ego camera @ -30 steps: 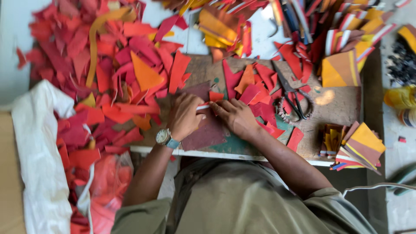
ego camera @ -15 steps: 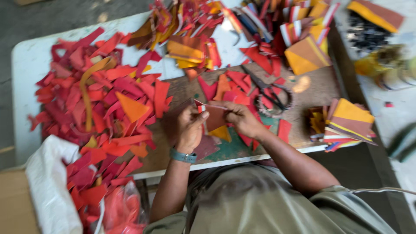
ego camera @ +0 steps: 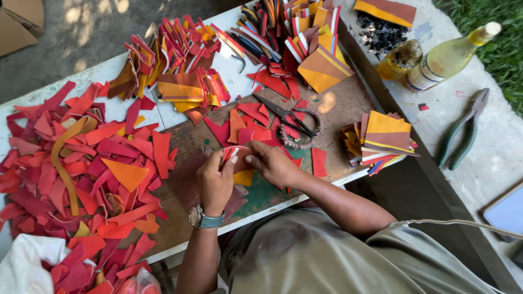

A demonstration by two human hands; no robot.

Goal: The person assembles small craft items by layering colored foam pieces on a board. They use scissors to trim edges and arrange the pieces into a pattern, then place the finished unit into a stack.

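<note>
My left hand [ego camera: 215,179] and my right hand [ego camera: 272,163] meet over the worktable, both pinching a small red and white leather piece [ego camera: 234,152] between the fingertips. A yellow-orange scrap [ego camera: 244,177] lies just under the hands on a dark board. My left wrist wears a watch [ego camera: 205,219]. Black scissors [ego camera: 291,121] with cord-wrapped handles lie just beyond my right hand, among red scraps.
A big heap of red and orange leather offcuts [ego camera: 81,174] covers the table's left. Stacks of cut coloured pieces [ego camera: 384,136] sit right and at the back [ego camera: 185,87]. On the side ledge are a glass bottle [ego camera: 447,57], green-handled pliers [ego camera: 463,130] and a jar [ego camera: 399,59].
The view has tilted, bringing the ledge with bottle and pliers into sight. My hands stay together at the table centre, still working the small piece.
</note>
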